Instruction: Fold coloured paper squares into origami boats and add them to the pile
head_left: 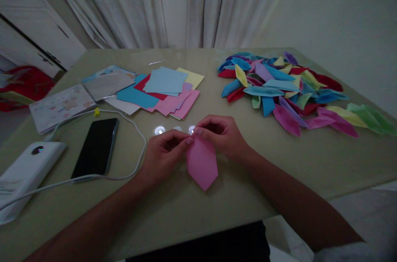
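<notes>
A pink folded paper (202,165) with a pointed near end lies on the table (279,171) in front of me. My left hand (164,156) pinches its far left corner with curled fingers. My right hand (220,134) pinches the far right corner, fingertips meeting those of the left at the paper's top edge. Both hands rest on the tabletop.
A stack of flat coloured paper squares (164,88) lies at centre back. A pile of folded coloured pieces (288,88) spreads on the right. A black phone (96,146), a white cable (136,129) and a white power bank (25,171) lie on the left, with printed booklets (62,105) behind.
</notes>
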Tool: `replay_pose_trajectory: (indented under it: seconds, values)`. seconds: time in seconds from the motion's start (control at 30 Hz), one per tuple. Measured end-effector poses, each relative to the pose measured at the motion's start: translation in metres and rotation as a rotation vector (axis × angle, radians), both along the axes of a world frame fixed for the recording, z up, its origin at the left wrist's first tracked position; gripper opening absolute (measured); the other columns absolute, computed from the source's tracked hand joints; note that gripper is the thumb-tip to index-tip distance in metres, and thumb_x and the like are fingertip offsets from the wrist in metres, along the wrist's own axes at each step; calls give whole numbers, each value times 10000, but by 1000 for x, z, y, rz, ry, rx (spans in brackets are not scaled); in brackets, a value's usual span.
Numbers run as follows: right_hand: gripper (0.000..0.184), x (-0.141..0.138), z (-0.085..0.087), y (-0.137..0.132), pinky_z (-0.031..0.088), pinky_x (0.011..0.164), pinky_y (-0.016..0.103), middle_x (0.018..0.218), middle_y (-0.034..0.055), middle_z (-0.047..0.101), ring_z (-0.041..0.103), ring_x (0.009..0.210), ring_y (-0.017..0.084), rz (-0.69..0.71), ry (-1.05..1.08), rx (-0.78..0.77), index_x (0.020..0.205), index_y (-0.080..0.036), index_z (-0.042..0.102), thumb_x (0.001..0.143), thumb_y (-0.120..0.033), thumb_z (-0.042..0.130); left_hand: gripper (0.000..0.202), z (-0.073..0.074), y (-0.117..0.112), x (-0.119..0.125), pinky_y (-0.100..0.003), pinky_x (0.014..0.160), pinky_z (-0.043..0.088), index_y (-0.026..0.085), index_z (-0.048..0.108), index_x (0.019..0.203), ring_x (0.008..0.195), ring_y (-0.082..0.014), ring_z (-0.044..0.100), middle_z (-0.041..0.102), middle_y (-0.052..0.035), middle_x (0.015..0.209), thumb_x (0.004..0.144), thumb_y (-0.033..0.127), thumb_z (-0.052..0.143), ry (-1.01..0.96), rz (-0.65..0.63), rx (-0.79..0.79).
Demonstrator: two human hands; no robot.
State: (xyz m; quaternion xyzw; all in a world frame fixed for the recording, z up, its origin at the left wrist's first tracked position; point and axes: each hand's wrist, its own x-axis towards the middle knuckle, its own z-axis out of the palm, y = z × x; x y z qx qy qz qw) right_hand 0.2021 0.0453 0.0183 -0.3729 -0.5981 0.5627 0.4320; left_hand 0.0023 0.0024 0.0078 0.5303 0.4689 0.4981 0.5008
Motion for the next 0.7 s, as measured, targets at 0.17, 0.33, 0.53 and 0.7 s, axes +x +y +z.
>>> replay_pose_trajectory:
  seconds: [0.17, 0.33, 0.53, 0.7]
  values:
    - [204, 0, 1, 4, 524, 631, 270, 820, 25, 754, 654, 722, 158, -161, 30, 28, 857, -206, 787, 859, -400, 850, 247, -1, -1, 2, -298, 723, 642, 207, 836, 975, 825, -213, 788, 840, -69, 930, 835, 399, 905, -102, -124, -102]
    - [261, 4, -7, 18, 486, 600, 247, 806, 1, 722, 614, 701, 140, -362, 158, -59, 841, -220, 765, 804, -446, 890, 255, -5, 0, 2, -329, 758, 663, 203, 821, 949, 831, -225, 800, 844, -79, 942, 833, 415, 905, -78, -179, -155]
    - [308, 5, -9, 23, 507, 627, 257, 844, 11, 739, 624, 728, 149, -338, 186, -106, 865, -220, 756, 763, -458, 922, 338, -9, 2, 2, -312, 723, 657, 202, 795, 1089, 823, -211, 792, 835, -76, 957, 842, 410, 895, -84, -105, -133]
    - [322, 6, -6, 24, 451, 559, 218, 782, -26, 660, 551, 660, 115, -427, 260, -148, 849, -225, 717, 726, -423, 940, 408, -10, 3, 2, -304, 746, 655, 198, 772, 1079, 836, -213, 800, 827, -59, 909, 762, 372, 961, -130, -84, -152]
